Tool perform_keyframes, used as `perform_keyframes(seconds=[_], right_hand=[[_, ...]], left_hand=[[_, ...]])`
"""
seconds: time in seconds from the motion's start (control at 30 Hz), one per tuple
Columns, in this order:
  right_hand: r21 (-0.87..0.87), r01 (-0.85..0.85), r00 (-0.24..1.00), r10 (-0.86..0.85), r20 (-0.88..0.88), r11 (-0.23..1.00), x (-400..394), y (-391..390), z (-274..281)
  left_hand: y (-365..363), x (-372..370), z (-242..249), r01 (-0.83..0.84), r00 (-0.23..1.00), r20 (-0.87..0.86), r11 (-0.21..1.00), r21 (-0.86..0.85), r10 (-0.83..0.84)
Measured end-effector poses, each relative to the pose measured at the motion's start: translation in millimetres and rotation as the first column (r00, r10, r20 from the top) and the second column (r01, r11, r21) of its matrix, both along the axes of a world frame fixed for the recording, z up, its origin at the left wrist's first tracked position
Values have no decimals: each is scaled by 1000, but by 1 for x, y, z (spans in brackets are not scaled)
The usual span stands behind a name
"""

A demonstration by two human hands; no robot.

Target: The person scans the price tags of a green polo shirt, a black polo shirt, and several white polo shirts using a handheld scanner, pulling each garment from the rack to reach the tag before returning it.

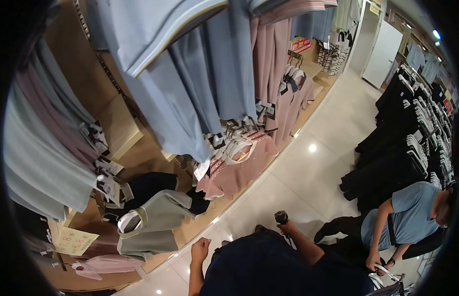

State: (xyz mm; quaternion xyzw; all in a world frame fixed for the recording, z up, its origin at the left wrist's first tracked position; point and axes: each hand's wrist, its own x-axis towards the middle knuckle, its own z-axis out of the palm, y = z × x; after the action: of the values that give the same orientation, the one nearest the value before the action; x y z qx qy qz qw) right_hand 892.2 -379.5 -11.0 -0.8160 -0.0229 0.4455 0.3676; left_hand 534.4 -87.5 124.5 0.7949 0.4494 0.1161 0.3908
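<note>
My right hand (288, 228) is wrapped round a dark thing with a blunt, rounded black end (281, 217). A thin pale line, perhaps a rod, runs below that hand; its exact kind does not show. My left hand (200, 249) is closed at my other side, over the tiled floor. Whether anything sits inside its fingers I cannot make out. Closest to this hand, beyond a gap, are a grey-green polo shirt (153, 224) and a pink patterned top (244, 170) on the low display. Neither hand touches the clothes.
Blue trousers (234, 64) hang high on the left wall, beside pale garments (42, 143). A handwritten price sign (75, 241) stands low. A rack of black clothes (397, 133) lines the right. Near it, a person in a blue shirt (412, 212) grips a white handle (385, 269).
</note>
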Motion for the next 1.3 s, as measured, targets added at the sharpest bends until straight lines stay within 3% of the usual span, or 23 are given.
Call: perform_keyframes(seconds=[0.07, 0.1, 0.13, 0.23, 0.27, 0.37, 0.4, 0.47, 0.53, 0.6, 0.63, 0.73, 0.77, 0.83, 0.9, 0.93, 0.97, 1.07, 1.1, 1.13, 1.17, 1.27, 1.3], right_hand=[[-27, -41, 999, 42, 31, 999, 6, -24, -36], [-56, -120, 988, 125, 86, 991, 8, -38, -48], [-87, -202, 967, 213, 139, 975, 11, -53, -60], [-226, -384, 873, 431, 227, 895, 17, -72, -67], [-219, -357, 890, 402, 214, 908, 20, -75, -64], [-186, -268, 937, 301, 178, 945, 28, -93, -57], [-162, -247, 947, 274, 170, 955, 32, -88, -42], [-144, -202, 973, 215, 81, 969, 41, -82, -24], [-151, -156, 987, 147, -69, 976, 59, -73, -23], [-116, -93, 994, 86, -61, 989, 70, -65, -31], [-97, -57, 997, 52, -55, 994, 78, -61, -35], [-11, -47, 997, 48, 63, 999, 98, -57, -49], [-61, -61, 994, 67, 91, 996, 103, -55, -49], [-130, 60, 998, -62, -10, 990, 111, -54, -38], [-88, 178, 984, -180, -17, 980, 110, -58, -27], [-65, 234, 971, -236, -25, 970, 109, -60, -27], [-69, 245, 969, -244, 19, 967, 107, -66, -27], [-78, 312, 941, -296, 165, 947, 100, -85, -21], [-140, 407, 913, -395, 107, 903, 95, -89, -18], [-204, 489, 871, -489, 54, 848, 93, -93, -18], [-179, 510, 853, -521, -23, 842, 86, -103, -36], [-256, 479, 867, -498, -13, 840, 73, -119, -72], [-249, 528, 831, -554, -45, 812, 72, -124, -91]], left_hand=[[-5, 14, 21, 38, 998, -40, 998, -47, -39], [-7, 18, 27, 47, 997, -60, 997, -69, -51], [-4, 16, 13, 47, 998, 29, 999, -21, -47], [4, 32, 34, 24, 1000, -7, 1000, -1, -24], [6, 38, 40, 21, 999, 47, 1000, 19, -21], [1, 66, 73, 13, 994, -104, 999, -52, -19], [-3, 72, 69, 11, 997, -80, 999, -48, -15], [-12, 76, 51, 24, 999, -40, 998, -51, -26], [-20, 74, 28, 60, 987, -151, 998, -15, -62], [-25, 67, 9, 89, 961, -261, 996, -32, -94], [-26, 60, -7, 111, 975, -188, 992, -55, -119], [-18, 56, -26, 188, 953, -200, 962, -197, -227], [-6, 56, -39, 226, 928, -233, 936, -271, -292], [20, 76, -56, 305, 877, -259, 885, -353, -405], [50, 115, -64, 390, 828, -262, 846, -364, -495], [57, 156, -39, 374, 776, -375, 849, -373, -507], [73, 173, -59, 469, 790, -296, 840, -274, -537], [102, 269, -49, 565, 747, -247, 785, -254, -618], [104, 304, -33, 499, 786, -216, 801, -330, -579], [108, 337, -27, 542, 786, -154, 788, -292, -598], [111, 367, -23, 581, 781, -93, 773, -254, -617], [105, 450, -32, 562, 811, 37, 761, -324, -583], [99, 475, -28, 586, 784, 7, 737, -337, -621]])
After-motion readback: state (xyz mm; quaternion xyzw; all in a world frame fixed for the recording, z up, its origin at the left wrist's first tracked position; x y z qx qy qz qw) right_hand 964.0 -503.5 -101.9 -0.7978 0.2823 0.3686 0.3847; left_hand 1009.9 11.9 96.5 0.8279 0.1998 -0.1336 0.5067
